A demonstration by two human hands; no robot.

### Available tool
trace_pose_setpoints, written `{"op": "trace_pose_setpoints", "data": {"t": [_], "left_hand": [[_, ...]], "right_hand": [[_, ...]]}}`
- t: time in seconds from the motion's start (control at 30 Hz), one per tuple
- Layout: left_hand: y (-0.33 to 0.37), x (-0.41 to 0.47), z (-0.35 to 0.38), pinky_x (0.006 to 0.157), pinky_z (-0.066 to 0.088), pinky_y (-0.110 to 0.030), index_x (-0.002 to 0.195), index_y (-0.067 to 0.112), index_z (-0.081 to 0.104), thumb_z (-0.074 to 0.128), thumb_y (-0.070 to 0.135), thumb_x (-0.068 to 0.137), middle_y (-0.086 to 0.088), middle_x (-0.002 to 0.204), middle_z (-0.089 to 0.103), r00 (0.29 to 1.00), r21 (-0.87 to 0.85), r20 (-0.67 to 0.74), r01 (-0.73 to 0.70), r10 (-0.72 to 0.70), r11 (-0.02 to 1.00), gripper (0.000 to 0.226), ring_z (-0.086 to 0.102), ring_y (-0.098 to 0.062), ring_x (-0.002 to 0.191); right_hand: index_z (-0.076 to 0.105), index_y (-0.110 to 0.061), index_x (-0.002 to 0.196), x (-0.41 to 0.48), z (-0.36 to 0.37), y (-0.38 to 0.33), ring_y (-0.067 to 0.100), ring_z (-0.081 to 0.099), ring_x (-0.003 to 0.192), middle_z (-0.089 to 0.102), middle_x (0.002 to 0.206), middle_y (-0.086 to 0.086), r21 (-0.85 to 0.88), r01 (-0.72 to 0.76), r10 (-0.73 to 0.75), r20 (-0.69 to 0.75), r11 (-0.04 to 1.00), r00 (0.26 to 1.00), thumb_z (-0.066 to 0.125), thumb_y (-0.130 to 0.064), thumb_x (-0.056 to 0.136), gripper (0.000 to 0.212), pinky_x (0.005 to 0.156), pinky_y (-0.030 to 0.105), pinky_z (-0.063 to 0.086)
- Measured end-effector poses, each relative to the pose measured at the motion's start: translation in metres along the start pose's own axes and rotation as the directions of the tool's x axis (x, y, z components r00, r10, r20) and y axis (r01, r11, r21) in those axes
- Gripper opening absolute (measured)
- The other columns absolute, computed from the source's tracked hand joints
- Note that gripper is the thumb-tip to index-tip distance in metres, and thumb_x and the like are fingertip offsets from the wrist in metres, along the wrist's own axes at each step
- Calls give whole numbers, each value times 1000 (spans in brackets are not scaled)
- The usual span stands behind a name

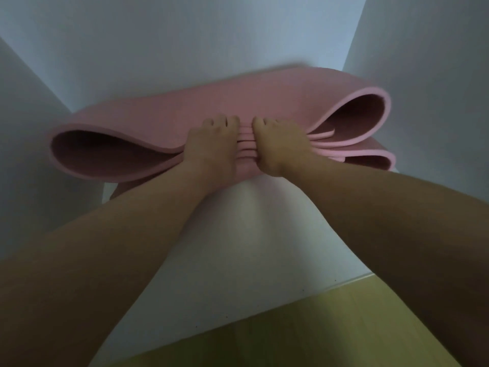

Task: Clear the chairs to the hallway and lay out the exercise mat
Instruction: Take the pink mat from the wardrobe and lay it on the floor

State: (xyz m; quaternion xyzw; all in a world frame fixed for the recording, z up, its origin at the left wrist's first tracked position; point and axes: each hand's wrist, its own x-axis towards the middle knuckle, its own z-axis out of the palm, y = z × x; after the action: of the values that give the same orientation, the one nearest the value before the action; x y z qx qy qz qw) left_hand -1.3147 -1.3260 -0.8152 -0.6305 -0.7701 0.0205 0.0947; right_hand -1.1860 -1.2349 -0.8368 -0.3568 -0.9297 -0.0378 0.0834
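**Pink mat gripped at its middle, both hands**

At far left, a pale wall (31, 123). Then the left loop of the folded pink exercise mat (148, 120), open and dark inside, held up in front of the white wall. At centre, left hand (211, 144) clenched over the stacked layers, fingers curled over the top edge. Just beside it, right hand (277, 147) clamped on the same bunched layers, a narrow strip of mat showing between. Further right, the mat's other loop, wider, with loose edges splayed. Near and low right, yellowish floor (304, 335).
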Motion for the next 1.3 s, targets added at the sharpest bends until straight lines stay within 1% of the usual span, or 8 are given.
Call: {"op": "trace_pose_setpoints", "data": {"t": [0.2, 0.43, 0.57, 0.7, 0.97, 1.1, 1.2, 1.3], "left_hand": [[14, -55, -23, 101, 40, -52, 152, 15, 24, 81, 48, 71, -18, 137, 49, 998, 115, 45, 43, -49, 992, 105, 50, -40, 119], [10, -122, -118, 79, 48, -46, 139, 4, 49, 76, 18, 67, -18, 116, 60, 964, -53, 215, -147, 155, 988, 78, 59, -40, 98], [29, -153, -171, 74, 51, -46, 117, 6, 54, 77, 24, 68, -16, 107, 60, 931, -102, 294, -196, 218, 975, 57, 59, -37, 91], [50, -186, -216, 76, 51, -45, 114, 9, 51, 82, 34, 66, -11, 108, 57, 890, -114, 347, -274, 297, 955, 63, 58, -32, 94], [98, -251, -276, 73, 51, -41, 120, 12, 52, 91, 43, 60, -7, 102, 62, 806, -149, 295, -492, 514, 858, 78, 62, -28, 87], [116, -286, -311, 92, 52, -47, 135, 12, 47, 93, 63, 45, -9, 115, 66, 752, -108, 242, -607, 614, 787, 113, 66, -31, 102], [136, -306, -350, 116, 33, -60, 141, 12, 40, 89, 70, 38, -11, 139, 57, 701, -96, 287, -657, 652, 748, 128, 47, -39, 138], [158, -317, -401, 120, 26, -60, 146, 12, 35, 87, 74, 36, -11, 143, 54, 647, -128, 287, -705, 707, 697, 136, 43, -38, 141]], "right_hand": [[53, -12, 112, -55, -38, -19, 38, 64, 93, 65, 106, 13, 44, -11, 11, -1, 999, 1000, 67, -25, 78, 40, 67, 37, 30], [49, -14, 116, -142, -130, -64, 36, 62, 99, 62, 113, 12, 148, -162, 129, 213, 976, 968, 65, -17, 79, 40, 71, 37, 31], [47, -13, 110, -188, -182, -68, 34, 61, 89, 62, 106, 11, 189, -217, 156, 293, 958, 943, 67, -15, 79, 37, 68, 37, 33], [42, -16, 104, -239, -224, -74, 26, 44, 76, 53, 93, 5, 199, -315, 227, 369, 928, 901, 67, -12, 77, 37, 65, 38, 34], [45, -16, 114, -343, -294, -77, 31, 50, 79, 57, 97, 7, 189, -555, 389, 535, 810, 750, 67, -14, 74, 46, 56, 38, 38], [46, -17, 109, -397, -334, -77, 28, 52, 69, 52, 85, 4, 183, -595, 421, 549, 782, 722, 64, -13, 75, 39, 52, 36, 41], [47, -17, 105, -436, -379, -75, 24, 51, 63, 51, 81, 1, 168, -643, 456, 575, 747, 680, 60, -11, 74, 34, 46, 32, 37], [44, -20, 97, -471, -433, -69, 20, 50, 58, 49, 72, -2, 153, -672, 494, 564, 725, 662, 61, -12, 73, 30, 49, 33, 41]]}}
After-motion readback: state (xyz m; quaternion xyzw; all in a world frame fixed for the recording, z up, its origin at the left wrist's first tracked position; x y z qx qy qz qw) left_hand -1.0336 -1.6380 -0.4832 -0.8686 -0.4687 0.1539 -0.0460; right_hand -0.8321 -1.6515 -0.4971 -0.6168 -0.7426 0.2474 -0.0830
